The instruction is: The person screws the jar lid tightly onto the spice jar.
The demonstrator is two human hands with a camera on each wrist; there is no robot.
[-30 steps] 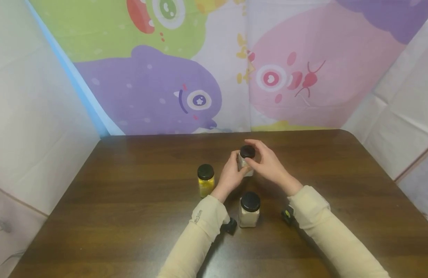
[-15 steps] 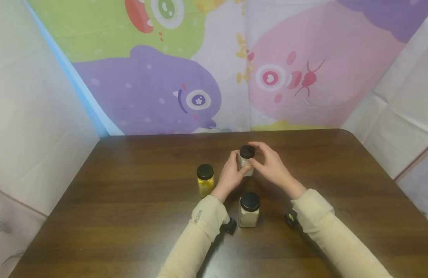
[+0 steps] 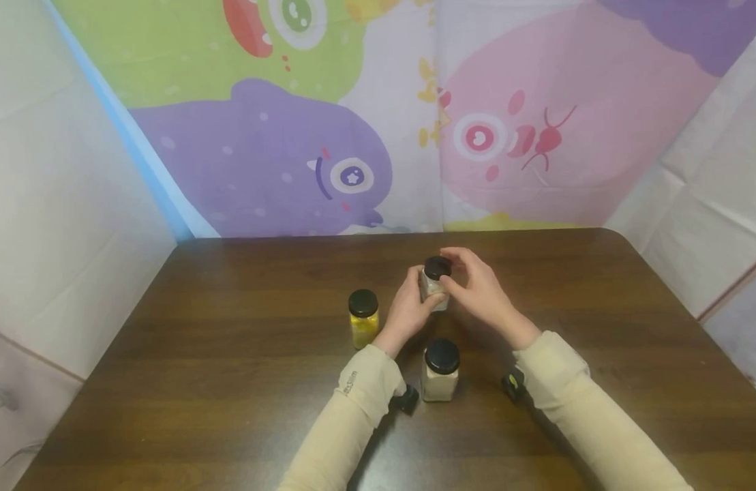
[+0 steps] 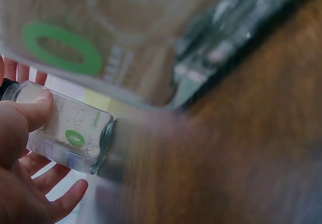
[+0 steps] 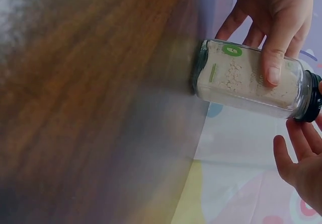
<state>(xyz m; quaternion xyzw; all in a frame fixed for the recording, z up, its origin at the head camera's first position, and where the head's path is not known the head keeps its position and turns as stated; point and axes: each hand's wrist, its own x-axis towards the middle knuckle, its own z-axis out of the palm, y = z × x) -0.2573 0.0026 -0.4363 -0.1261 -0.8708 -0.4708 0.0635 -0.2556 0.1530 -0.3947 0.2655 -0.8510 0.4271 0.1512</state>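
Note:
In the head view my left hand (image 3: 408, 307) grips the body of a square glass jar (image 3: 434, 289) near the middle of the table. Its thumb lies along the jar's side in the left wrist view. The jar holds a pale beige powder and bears a green oval mark. My right hand (image 3: 478, 293) is at the black lid (image 3: 437, 267), thumb and fingers curled around its edge. In the right wrist view the lid (image 5: 313, 97) looks seated on the jar. A second powder jar (image 3: 440, 386) with a black lid stands upright between my forearms.
A jar with yellow contents and a black lid (image 3: 364, 327) stands left of my left hand. The brown wooden table (image 3: 230, 382) meets a cartoon-printed cloth (image 3: 408, 198) at its back edge. White cloths hang on both sides.
My right thumb and fingers have shifted slightly right around the lid, mostly in the first half second. The left hand and all the jars keep their places.

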